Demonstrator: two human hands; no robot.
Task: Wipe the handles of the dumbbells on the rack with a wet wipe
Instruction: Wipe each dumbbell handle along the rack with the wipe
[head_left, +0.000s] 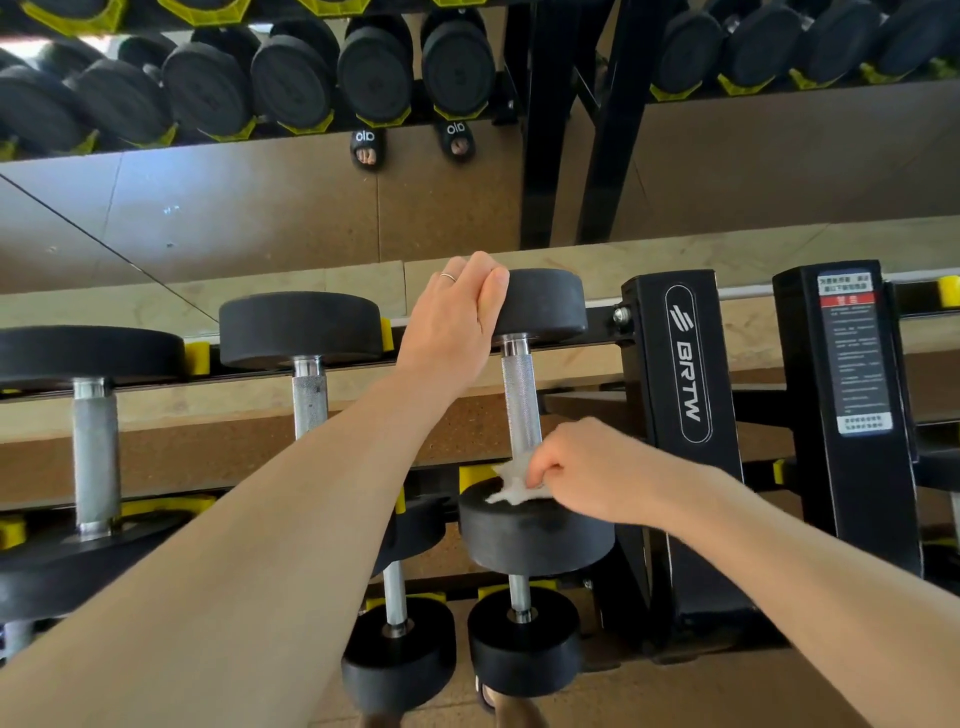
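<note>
A black dumbbell with a knurled steel handle (521, 400) lies across the top tier of the rack. My left hand (452, 322) rests on its far head (545, 304), fingers curled over the head's left edge. My right hand (587, 473) pinches a crumpled white wet wipe (511, 480) against the near end of that handle, just above the near head (535, 530). Two larger dumbbells (306, 384) (93, 436) lie to the left on the same tier, my left forearm crossing in front of one.
A black rack upright marked BRTW (685, 364) stands right of the wiped dumbbell, with a second upright bearing a warning label (852, 353) beyond it. Smaller dumbbells (522, 639) sit on the lower tier. A mirror behind reflects dumbbell rows (291, 83) and sandalled feet (369, 148).
</note>
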